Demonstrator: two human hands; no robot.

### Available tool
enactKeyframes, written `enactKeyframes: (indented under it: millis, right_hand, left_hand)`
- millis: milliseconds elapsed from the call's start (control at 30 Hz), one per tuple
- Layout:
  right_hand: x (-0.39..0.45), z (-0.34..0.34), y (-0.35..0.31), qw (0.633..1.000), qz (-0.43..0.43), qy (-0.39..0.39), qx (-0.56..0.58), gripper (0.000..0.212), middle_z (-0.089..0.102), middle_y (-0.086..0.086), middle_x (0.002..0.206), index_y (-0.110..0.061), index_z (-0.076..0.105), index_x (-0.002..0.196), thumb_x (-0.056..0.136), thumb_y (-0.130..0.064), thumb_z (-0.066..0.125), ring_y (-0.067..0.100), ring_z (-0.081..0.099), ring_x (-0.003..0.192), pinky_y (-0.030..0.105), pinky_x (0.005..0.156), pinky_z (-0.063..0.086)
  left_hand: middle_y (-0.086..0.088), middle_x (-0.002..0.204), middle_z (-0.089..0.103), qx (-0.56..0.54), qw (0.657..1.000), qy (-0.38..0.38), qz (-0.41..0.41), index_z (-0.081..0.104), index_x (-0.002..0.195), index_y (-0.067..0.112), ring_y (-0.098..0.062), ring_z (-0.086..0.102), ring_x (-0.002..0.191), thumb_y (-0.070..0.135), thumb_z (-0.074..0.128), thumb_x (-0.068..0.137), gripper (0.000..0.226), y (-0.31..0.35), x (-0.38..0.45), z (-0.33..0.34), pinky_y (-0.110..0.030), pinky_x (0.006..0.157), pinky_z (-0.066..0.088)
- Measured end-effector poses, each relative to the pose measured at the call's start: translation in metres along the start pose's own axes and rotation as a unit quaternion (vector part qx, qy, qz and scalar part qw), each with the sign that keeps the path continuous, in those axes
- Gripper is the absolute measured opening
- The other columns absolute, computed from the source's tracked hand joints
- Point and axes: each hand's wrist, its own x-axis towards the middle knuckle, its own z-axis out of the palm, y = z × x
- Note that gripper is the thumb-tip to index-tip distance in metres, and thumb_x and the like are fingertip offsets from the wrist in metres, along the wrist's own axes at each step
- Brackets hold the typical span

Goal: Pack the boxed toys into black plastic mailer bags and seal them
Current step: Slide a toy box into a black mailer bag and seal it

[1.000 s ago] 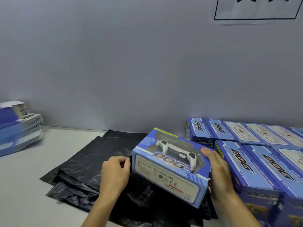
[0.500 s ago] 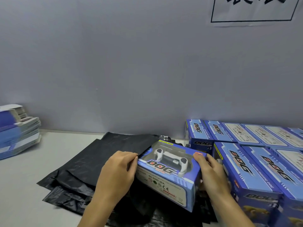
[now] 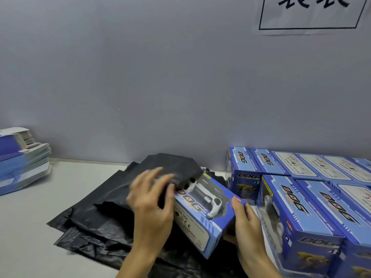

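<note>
A blue boxed toy (image 3: 206, 209) marked DOG lies tilted over a pile of black mailer bags (image 3: 90, 223). Its left end sits inside the mouth of the top black mailer bag (image 3: 172, 167), which covers that end. My right hand (image 3: 247, 223) grips the box's right end, thumb on top. My left hand (image 3: 150, 197) is motion-blurred; its fingers are spread and rest on the bag's edge where it meets the box.
Several more blue boxed toys (image 3: 301, 207) are stacked tightly at the right, close to my right hand. A stack of flat blue cartons (image 3: 24, 161) sits at the far left of the pale table (image 3: 30, 227). A grey wall with a paper sign (image 3: 311, 13) rises behind.
The box has moved left and away from me, and its left end has gone into the top bag. My left hand has shifted from pinching the bag's edge to spread fingers over it.
</note>
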Motion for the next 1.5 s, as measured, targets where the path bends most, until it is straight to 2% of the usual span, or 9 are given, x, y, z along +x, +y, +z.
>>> enactKeyframes:
  millis: [133, 233, 333, 600, 833, 1233, 1333, 1400, 1500]
  right_hand:
    - [-0.003, 0.001, -0.002, 0.998, 0.005, 0.006, 0.056, 0.02, 0.077, 0.006, 0.101, -0.029, 0.072, 0.098, 0.097, -0.042, 0.057, 0.028, 0.074, 0.093, 0.047, 0.078, 0.061]
    - [-0.006, 0.005, -0.002, 0.999, 0.006, -0.001, 0.042, 0.02, 0.077, 0.005, 0.101, -0.028, 0.072, 0.1, 0.098, -0.041, 0.057, 0.025, 0.074, 0.094, 0.048, 0.082, 0.06]
    - [-0.009, 0.01, 0.0, 1.0, -0.014, 0.013, -0.001, 0.017, 0.077, -0.002, 0.096, -0.027, 0.072, 0.095, 0.098, -0.036, 0.058, 0.019, 0.073, 0.093, 0.046, 0.085, 0.059]
    - [-0.007, 0.008, -0.006, 0.995, 0.072, 0.032, -0.062, 0.026, 0.076, -0.001, 0.086, -0.027, 0.069, 0.089, 0.092, -0.051, 0.057, 0.026, 0.071, 0.089, 0.054, 0.086, 0.058]
    - [0.001, 0.008, -0.013, 0.989, 0.142, 0.037, -0.029, 0.031, 0.075, 0.009, 0.083, -0.018, 0.068, 0.092, 0.09, -0.048, 0.06, 0.031, 0.072, 0.079, 0.047, 0.06, 0.061]
    - [0.011, -0.006, -0.009, 0.989, 0.142, 0.025, -0.021, 0.035, 0.076, 0.003, 0.077, -0.018, 0.07, 0.094, 0.088, -0.052, 0.064, 0.027, 0.073, 0.076, 0.037, 0.052, 0.057]
    - [0.01, -0.004, -0.009, 0.993, 0.11, 0.013, -0.041, 0.029, 0.076, 0.0, 0.079, -0.024, 0.068, 0.093, 0.09, -0.052, 0.063, 0.026, 0.073, 0.084, 0.035, 0.051, 0.057]
    - [0.01, -0.003, -0.008, 0.994, 0.095, 0.011, -0.05, 0.028, 0.076, 0.0, 0.08, -0.024, 0.067, 0.093, 0.09, -0.051, 0.063, 0.026, 0.073, 0.085, 0.034, 0.051, 0.056]
    - [0.008, -0.001, -0.008, 0.995, 0.086, 0.011, -0.054, 0.026, 0.077, 0.0, 0.081, -0.025, 0.067, 0.092, 0.09, -0.051, 0.063, 0.024, 0.073, 0.085, 0.033, 0.05, 0.056]
  left_hand:
    - [-0.004, 0.124, 0.038, -0.104, 0.88, 0.211, -0.413, 0.041, 0.117, 0.012, -0.021, 0.04, 0.115, 0.056, 0.065, 0.085, 0.059, 0.004, -0.006, 0.003, -0.043, 0.099, 0.039]
    - [-0.01, 0.118, 0.066, -0.303, 0.751, 0.084, -0.58, 0.056, 0.122, 0.003, -0.03, 0.064, 0.105, 0.066, 0.072, 0.073, 0.082, -0.002, -0.005, 0.012, -0.043, 0.089, 0.052]
    - [-0.012, 0.101, 0.076, -0.405, 0.706, 0.005, -0.581, 0.068, 0.112, 0.003, -0.032, 0.072, 0.094, 0.062, 0.076, 0.068, 0.074, -0.003, -0.008, 0.019, -0.041, 0.077, 0.057]
    - [-0.014, 0.106, 0.074, -0.353, 0.731, -0.035, -0.583, 0.065, 0.115, 0.004, -0.034, 0.07, 0.099, 0.056, 0.074, 0.078, 0.065, -0.015, -0.01, 0.019, -0.047, 0.09, 0.056]
    - [-0.016, 0.1, 0.075, -0.337, 0.744, -0.09, -0.57, 0.061, 0.117, -0.002, -0.031, 0.072, 0.089, 0.058, 0.073, 0.074, 0.075, -0.005, -0.01, 0.018, -0.037, 0.065, 0.053]
    - [-0.026, 0.08, 0.073, -0.262, 0.691, -0.288, -0.609, 0.071, 0.09, -0.003, -0.044, 0.072, 0.083, 0.062, 0.075, 0.064, 0.07, 0.016, -0.003, -0.022, -0.048, 0.071, 0.059]
    - [-0.023, 0.074, 0.073, -0.061, 0.752, -0.449, -0.479, 0.078, 0.071, -0.001, -0.031, 0.074, 0.067, 0.084, 0.058, 0.069, 0.087, 0.011, 0.02, -0.065, -0.033, 0.056, 0.058]
    - [-0.003, 0.071, 0.076, 0.058, 0.884, -0.371, -0.279, 0.078, 0.075, 0.012, -0.014, 0.072, 0.062, 0.078, 0.062, 0.071, 0.068, 0.001, 0.037, -0.07, -0.031, 0.059, 0.058]
    - [0.009, 0.137, 0.06, 0.174, 0.941, -0.289, -0.034, 0.057, 0.136, 0.028, -0.008, 0.053, 0.126, 0.066, 0.054, 0.086, 0.063, -0.002, 0.063, -0.038, -0.037, 0.104, 0.046]
